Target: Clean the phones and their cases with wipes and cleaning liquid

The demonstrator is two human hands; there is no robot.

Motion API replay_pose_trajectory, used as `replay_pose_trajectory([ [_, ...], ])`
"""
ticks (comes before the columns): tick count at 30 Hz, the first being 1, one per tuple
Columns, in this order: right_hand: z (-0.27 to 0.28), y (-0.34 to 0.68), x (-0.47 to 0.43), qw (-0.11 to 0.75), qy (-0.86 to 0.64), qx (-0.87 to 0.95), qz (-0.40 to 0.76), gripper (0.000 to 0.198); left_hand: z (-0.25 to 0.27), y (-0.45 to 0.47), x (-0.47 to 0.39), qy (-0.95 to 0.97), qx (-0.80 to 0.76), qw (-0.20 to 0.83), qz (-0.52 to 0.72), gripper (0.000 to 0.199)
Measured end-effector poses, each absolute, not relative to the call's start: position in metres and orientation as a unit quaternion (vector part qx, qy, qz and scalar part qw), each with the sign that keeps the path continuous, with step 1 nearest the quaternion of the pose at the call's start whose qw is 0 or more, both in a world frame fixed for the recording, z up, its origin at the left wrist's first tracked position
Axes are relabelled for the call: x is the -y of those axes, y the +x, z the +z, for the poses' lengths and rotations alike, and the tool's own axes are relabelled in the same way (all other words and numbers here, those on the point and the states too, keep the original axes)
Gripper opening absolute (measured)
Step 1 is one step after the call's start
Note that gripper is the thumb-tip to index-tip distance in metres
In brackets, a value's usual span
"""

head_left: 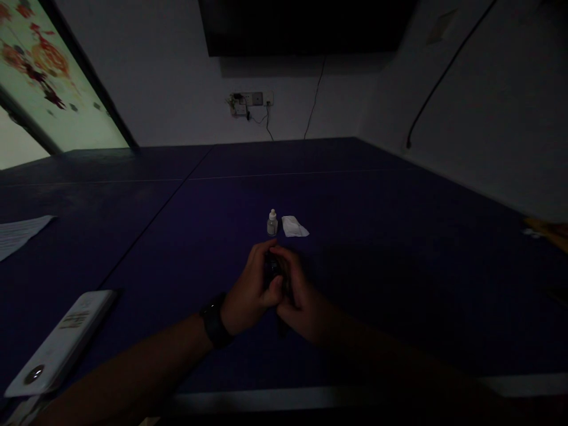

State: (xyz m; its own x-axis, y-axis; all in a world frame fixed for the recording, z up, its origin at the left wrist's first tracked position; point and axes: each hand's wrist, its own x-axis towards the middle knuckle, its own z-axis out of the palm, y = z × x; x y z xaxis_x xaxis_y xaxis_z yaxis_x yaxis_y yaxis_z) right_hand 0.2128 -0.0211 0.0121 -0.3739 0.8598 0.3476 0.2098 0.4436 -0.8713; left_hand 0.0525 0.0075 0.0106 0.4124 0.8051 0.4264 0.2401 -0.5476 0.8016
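My left hand (248, 290) and my right hand (304, 302) are together over the blue table, their fingers curled around a small dark glossy object (274, 267). A dark strap-like end hangs below the hands, so it may be a watch, but the fingers and dim light hide most of it. My left thumb lies across its near side. A dark watch is worn on my left wrist. Just beyond my fingertips stands a small clear dropper bottle (272, 225) with a white cap, upright. Right beside it lies a crumpled white tissue (293, 226).
A white power bank (66, 340) with a cable lies at the left near edge. Printed paper (24, 234) rests farther left. The blue table (377, 201) meets a wall with sockets (251, 99) and a dark screen (306, 26). Something yellow (548, 231) lies at the right.
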Motion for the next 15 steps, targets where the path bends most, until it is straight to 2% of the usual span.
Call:
replay_pose_trajectory([
  [8,0.001,0.212,0.021,0.45,-0.326,0.727,0.403,0.085,0.013,0.048,-0.008,0.784,-0.31,0.363,0.398,0.066],
  [15,0.004,0.214,0.02,0.441,-0.278,0.699,0.49,0.095,0.014,0.048,-0.008,0.739,-0.343,0.447,0.369,0.091],
])
